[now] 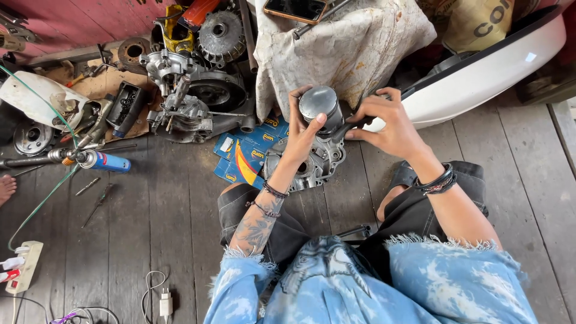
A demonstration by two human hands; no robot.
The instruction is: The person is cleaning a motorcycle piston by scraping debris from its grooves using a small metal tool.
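In the head view, a person is sitting on a wooden plank floor [150, 216] and working over a grey metal engine case [315, 161] that is resting between the knees, near the middle of the floor. The left hand [300, 133] is reaching up and clasping a round silver piston [318, 103]; the thumb is pressing on the piston's right side while the fingers [293, 96] are curling round its left side, so the piston is sitting between thumb and fingers, just above the engine case. The right hand [390, 123] is closing on a dark tool handle [350, 126] whose tip is pointing toward the piston's lower right side; its fingers are clenched round the handle, just beside the piston but not touching the crown.

Blue cardboard packets [243, 157] are lying under the case's left edge. Toward the floor's upper left, a larger engine assembly [195, 90] is standing, and a blue spray can [105, 161] is lying on its side. A white power strip [24, 264] is sitting at the lower left edge.
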